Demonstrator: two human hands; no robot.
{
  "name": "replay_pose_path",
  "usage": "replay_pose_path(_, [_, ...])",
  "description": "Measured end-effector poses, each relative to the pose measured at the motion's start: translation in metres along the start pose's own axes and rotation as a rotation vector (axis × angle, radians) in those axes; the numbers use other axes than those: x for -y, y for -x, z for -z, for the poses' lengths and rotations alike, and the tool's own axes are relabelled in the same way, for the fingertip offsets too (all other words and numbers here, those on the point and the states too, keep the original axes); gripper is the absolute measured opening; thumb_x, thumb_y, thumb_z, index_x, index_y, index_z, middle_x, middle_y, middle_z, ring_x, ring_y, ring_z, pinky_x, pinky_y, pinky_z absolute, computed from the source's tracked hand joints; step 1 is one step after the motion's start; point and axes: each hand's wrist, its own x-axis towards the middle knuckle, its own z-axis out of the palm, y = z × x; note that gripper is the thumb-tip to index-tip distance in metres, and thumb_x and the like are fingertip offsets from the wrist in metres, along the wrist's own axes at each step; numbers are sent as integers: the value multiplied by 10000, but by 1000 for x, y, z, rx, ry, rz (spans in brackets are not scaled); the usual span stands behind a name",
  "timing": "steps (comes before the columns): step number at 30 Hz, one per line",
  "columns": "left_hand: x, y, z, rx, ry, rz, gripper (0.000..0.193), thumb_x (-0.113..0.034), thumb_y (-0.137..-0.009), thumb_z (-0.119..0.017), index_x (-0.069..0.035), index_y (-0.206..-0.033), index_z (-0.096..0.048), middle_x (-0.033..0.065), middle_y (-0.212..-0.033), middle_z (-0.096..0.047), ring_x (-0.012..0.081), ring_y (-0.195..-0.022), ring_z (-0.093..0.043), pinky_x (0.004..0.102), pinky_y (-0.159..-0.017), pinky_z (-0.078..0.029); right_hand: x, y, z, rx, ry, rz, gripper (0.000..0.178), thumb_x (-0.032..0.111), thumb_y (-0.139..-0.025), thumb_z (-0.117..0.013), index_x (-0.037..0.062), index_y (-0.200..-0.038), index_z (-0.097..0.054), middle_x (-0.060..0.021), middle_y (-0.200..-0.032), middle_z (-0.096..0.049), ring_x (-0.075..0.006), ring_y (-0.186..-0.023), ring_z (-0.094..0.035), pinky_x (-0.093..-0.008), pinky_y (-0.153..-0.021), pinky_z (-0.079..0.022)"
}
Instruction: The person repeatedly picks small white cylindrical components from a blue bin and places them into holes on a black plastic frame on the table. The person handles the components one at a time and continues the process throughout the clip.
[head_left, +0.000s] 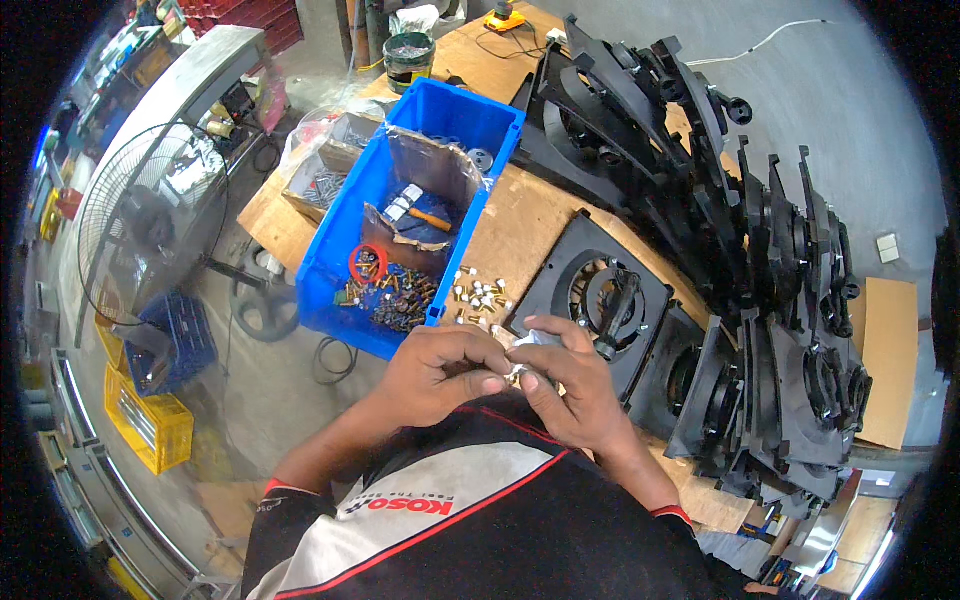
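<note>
My left hand (440, 375) and my right hand (575, 390) meet close in front of my body, with thumbs and fingertips pinched together. Between them is a small brass-and-white fitting (516, 374), mostly covered by the fingers. A crumpled white strip (532, 338) shows under the right index finger; its kind is unclear. Just beyond the hands, several small fittings (482, 294), brass with white ends, lie loose on the wooden tabletop (515, 220). Right of them lies a black square panel (590, 300) with a round opening.
A blue bin (330, 270) with cardboard dividers stands left of the fittings, holding loose metal parts, a red ring (368, 263) and an orange-handled tool (430, 218). Black panels (740, 250) are stacked along the right. A fan (150, 225) and yellow crate (150, 420) stand at left.
</note>
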Motion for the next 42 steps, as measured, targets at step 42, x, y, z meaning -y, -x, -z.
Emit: replay_pose_path(42, [5, -8, -22, -154, -619, -502, 395, -60, -748, -824, -85, -1123, -702, 105, -876, -711, 231, -669, -687, 315, -545, -538, -11, 3, 10, -18, -266, -152, 142, 145, -886, -702, 50, -991, -700, -164, -979, -685, -321, -1027, -648, -398, -874, -507])
